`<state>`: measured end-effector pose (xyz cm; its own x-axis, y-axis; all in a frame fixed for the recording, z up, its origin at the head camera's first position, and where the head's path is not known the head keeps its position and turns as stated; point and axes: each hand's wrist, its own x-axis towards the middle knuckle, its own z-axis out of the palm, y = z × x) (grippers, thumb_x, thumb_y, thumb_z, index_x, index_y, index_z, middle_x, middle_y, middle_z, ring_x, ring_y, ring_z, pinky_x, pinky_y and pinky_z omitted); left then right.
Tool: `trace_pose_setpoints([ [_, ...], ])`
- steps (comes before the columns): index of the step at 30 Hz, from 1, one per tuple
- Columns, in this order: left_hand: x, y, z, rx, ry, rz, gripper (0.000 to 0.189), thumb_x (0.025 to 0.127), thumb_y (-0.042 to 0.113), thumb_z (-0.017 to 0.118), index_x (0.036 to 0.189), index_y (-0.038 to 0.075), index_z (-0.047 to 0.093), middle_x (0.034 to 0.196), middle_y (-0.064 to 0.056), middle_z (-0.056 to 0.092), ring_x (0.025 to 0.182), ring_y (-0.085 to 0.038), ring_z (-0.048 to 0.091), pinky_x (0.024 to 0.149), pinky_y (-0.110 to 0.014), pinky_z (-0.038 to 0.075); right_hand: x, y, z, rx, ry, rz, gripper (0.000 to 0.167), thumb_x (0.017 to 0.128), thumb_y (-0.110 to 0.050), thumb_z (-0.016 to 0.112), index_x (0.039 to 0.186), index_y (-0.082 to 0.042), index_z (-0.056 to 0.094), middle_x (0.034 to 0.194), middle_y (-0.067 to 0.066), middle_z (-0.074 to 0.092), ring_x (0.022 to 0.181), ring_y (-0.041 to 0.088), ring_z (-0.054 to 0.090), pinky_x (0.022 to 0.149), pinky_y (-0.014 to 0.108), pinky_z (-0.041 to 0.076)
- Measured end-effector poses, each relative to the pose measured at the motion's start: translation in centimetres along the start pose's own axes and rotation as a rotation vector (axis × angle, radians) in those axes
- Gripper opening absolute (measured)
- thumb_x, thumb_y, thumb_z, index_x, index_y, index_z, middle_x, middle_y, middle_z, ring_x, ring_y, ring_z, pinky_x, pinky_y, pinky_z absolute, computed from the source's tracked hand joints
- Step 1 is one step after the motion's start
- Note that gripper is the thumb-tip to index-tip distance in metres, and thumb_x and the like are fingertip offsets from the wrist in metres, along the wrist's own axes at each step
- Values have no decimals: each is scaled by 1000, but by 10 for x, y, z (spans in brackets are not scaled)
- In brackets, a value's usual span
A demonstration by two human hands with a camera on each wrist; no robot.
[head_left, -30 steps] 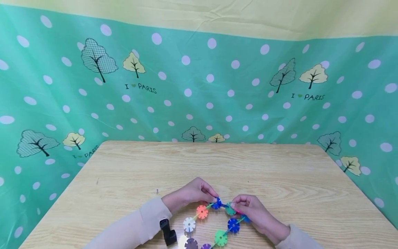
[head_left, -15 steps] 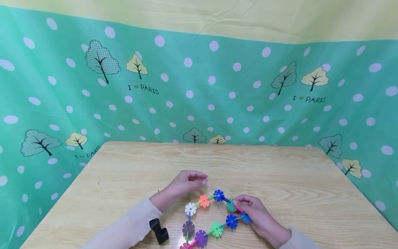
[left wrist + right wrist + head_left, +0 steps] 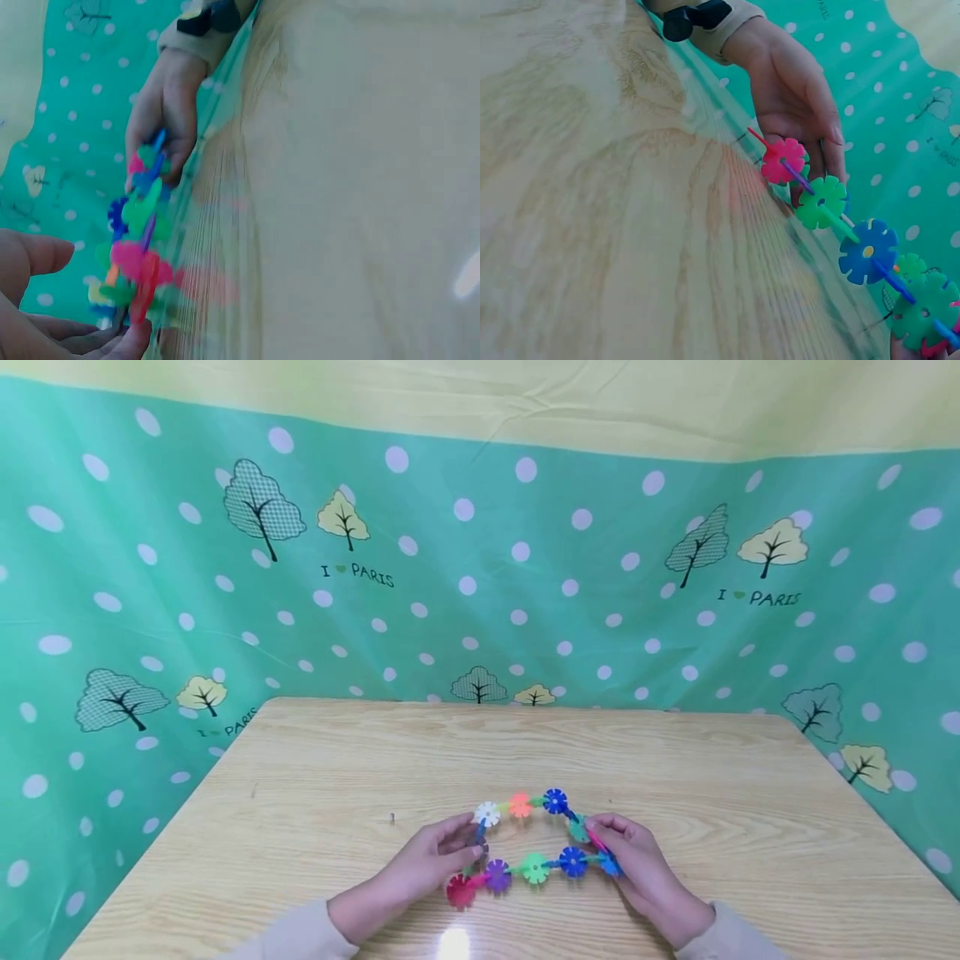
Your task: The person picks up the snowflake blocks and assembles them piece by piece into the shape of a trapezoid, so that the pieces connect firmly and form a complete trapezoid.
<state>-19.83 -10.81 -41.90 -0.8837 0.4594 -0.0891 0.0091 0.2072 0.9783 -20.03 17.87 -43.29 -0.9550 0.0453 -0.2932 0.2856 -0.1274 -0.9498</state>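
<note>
A loop of notched interlocking plastic discs (image 3: 536, 868), in red, purple, green, blue, orange and white, lies between the two hands in the head view. My left hand (image 3: 420, 870) holds its left end, thumb at a dark purple disc (image 3: 482, 850) that the fingers partly hide. At the right end my right hand (image 3: 647, 870) pinches the loop near a teal disc (image 3: 578, 829) and a pink one. The left wrist view has a red disc (image 3: 145, 289) close to the left fingertips. A blue disc (image 3: 868, 251) faces the right wrist camera, with the left hand (image 3: 795, 90) beyond.
A wood-grain table (image 3: 337, 760) spreads under the hands. Behind it hangs a green dotted curtain (image 3: 420, 560) printed with trees. A tiny grey speck (image 3: 392, 817) sits on the tabletop, left of the loop. Black wrist cameras (image 3: 697, 19) ride on the sleeves.
My left hand let go near the dark blue disc at the far side and came round to the loop's left end. That end has shifted away from me; my right hand keeps its hold.
</note>
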Motion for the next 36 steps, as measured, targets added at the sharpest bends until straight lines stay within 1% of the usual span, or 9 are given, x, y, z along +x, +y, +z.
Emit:
trace_pose_setpoints([
  [3,0,1,6,-17,-3,8,67,91,22,62,141,-9,31,140,-29,39,126,-41,43,100,-39,43,2,-1,1,13,16,-12,10,92,-11,58,98,-3,59,90,-1,59,80,9,58,70,17,51],
  [9,11,3,7,-86,32,57,75,79,7,73,142,-4,34,134,-27,45,116,-38,53,91,-30,50,9,-4,4,70,72,-41,13,93,-13,58,102,-4,56,90,-2,57,79,8,57,69,16,50],
  [15,21,5,10,-83,70,126,84,73,-4,75,145,1,31,140,-28,38,126,-45,40,86,-26,52,13,-8,8,134,105,-102,14,93,-12,58,105,-6,55,88,-5,59,81,7,58,72,17,51],
  [20,26,6,11,2,88,186,85,74,-13,68,146,3,28,141,-27,37,130,-45,35,80,-23,54,14,-11,11,133,160,-164,8,92,-13,60,100,-10,63,88,-7,64,83,5,61,76,18,53],
  [23,31,6,10,56,113,216,80,76,-16,65,145,2,30,138,-26,40,129,-43,38,87,-24,51,16,-12,13,99,180,-205,14,94,-14,58,104,-6,65,89,-8,66,83,4,62,76,19,53],
  [26,36,6,8,74,134,236,76,76,-16,65,143,-2,33,130,-26,45,126,-42,42,94,-27,46,19,-13,14,60,161,-211,25,96,-17,55,114,-1,63,95,-8,66,86,5,62,78,20,54],
  [30,41,5,4,85,146,231,74,76,-15,66,141,-3,35,132,-27,45,126,-41,44,97,-27,43,23,-13,14,15,108,-205,38,96,-24,56,123,2,58,108,-5,66,93,3,61,83,20,52],
  [32,43,4,1,39,139,206,73,76,-16,66,141,-2,36,136,-29,42,126,-41,43,94,-26,46,25,-13,13,-25,96,-213,41,95,-26,57,124,3,57,115,-2,66,97,1,59,86,19,50],
  [36,47,3,-3,-66,139,137,71,76,-14,65,141,0,38,137,-29,43,124,-39,46,87,-25,51,26,-12,8,-133,61,-223,42,94,-28,58,124,1,57,125,5,62,105,-2,56,89,15,46],
])
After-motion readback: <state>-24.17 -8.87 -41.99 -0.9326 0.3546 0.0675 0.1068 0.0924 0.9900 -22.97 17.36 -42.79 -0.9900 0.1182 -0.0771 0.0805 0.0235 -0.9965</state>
